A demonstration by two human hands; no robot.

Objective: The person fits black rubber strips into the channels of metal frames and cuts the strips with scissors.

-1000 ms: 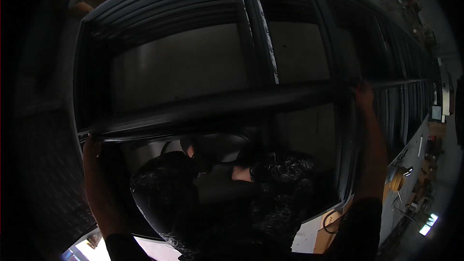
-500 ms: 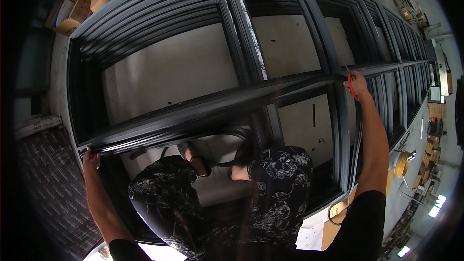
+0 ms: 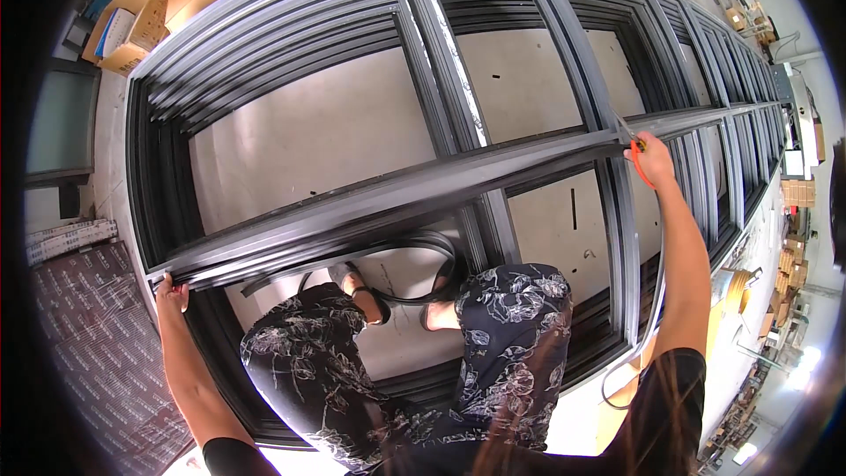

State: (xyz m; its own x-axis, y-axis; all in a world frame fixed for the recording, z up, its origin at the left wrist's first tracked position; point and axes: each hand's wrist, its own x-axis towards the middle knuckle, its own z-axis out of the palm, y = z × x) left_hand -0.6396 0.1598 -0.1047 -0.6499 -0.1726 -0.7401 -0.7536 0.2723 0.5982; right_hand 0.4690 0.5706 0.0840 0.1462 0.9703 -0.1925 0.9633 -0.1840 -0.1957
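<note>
My left hand (image 3: 172, 293) is at the left end of a dark window frame (image 3: 388, 181), its fingers closed on the end of a black rubber strip (image 3: 529, 167). This strip stretches along the frame's middle bar towards my right hand (image 3: 653, 161). Scissors (image 3: 638, 164) with red-orange handles are in my right hand, their blades pointing up and left over a bar crossing. How the right fingers meet the strip is partly hidden. More black strip lies in a loop (image 3: 451, 257) by my feet, inside the frame opening. Another length hangs beside my right forearm.
Several dark frames are stacked beneath the top one, with more bars reaching far right. Open cardboard boxes (image 3: 137, 28) stand at the far left. A wrapped brown stack (image 3: 110, 344) lies at the left. A yellow roll (image 3: 733, 291) is right of my right arm.
The scissors have tilted further left, with their blades now over the bar crossing. The strip near my right hand lies lower and straighter. My left hand has barely moved. The picture is brighter.
</note>
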